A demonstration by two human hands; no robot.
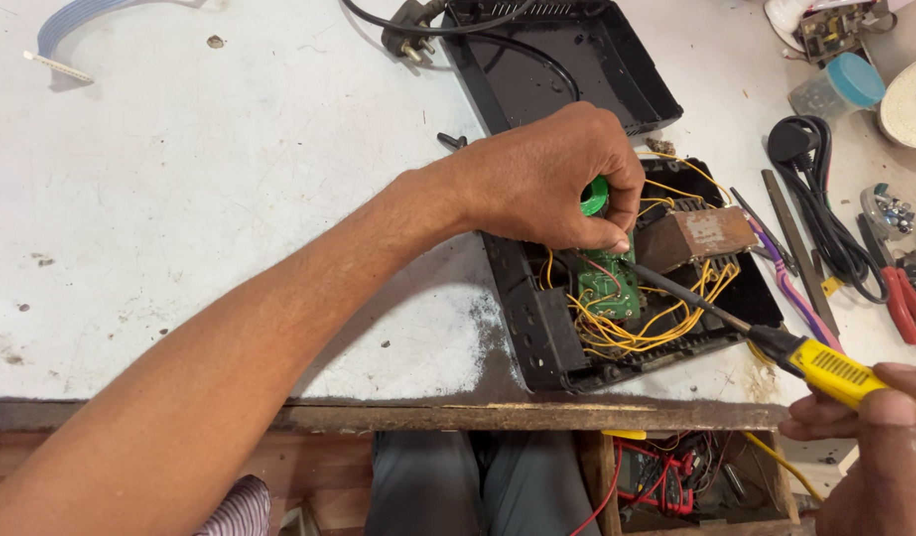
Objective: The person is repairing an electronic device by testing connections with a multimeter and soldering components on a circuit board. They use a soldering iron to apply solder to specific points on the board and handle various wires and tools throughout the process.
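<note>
Your left hand (pixel 552 174) sits at the centre of the frame, fingers curled together around a small green spool (pixel 596 196) that shows between thumb and forefinger, just above the green circuit board (pixel 609 286). That board lies tilted inside the open black device case (pixel 542 333), right of centre, amid a tangle of yellow wires (pixel 632 333); a rusty brown transformer block (pixel 698 235) sits just to the right of it in the same case.

Your right hand (pixel 875 437), in the lower right corner, is closed on the yellow handle of a soldering iron (pixel 825 365) — its dark shaft slants up and left across the case, and the tip (pixel 632 266) reaches the upper edge of the board, just beneath your left fingers.

The case rests near the front edge of the white, scuffed counter (pixel 180 199). Behind it, at the top centre, lies a black case lid (pixel 567 60) with a black power plug (pixel 408 35) beside it. A grey ribbon cable (pixel 71 25) curls in the upper left. On the right side lie a coiled black cord (pixel 825 199), red-handled pliers (pixel 910 303), a flat file (pixel 795 248) and a small clear jar with a blue cap (pixel 840 87). Below the counter edge, a red multimeter (pixel 656 476) sits on a lower shelf.
</note>
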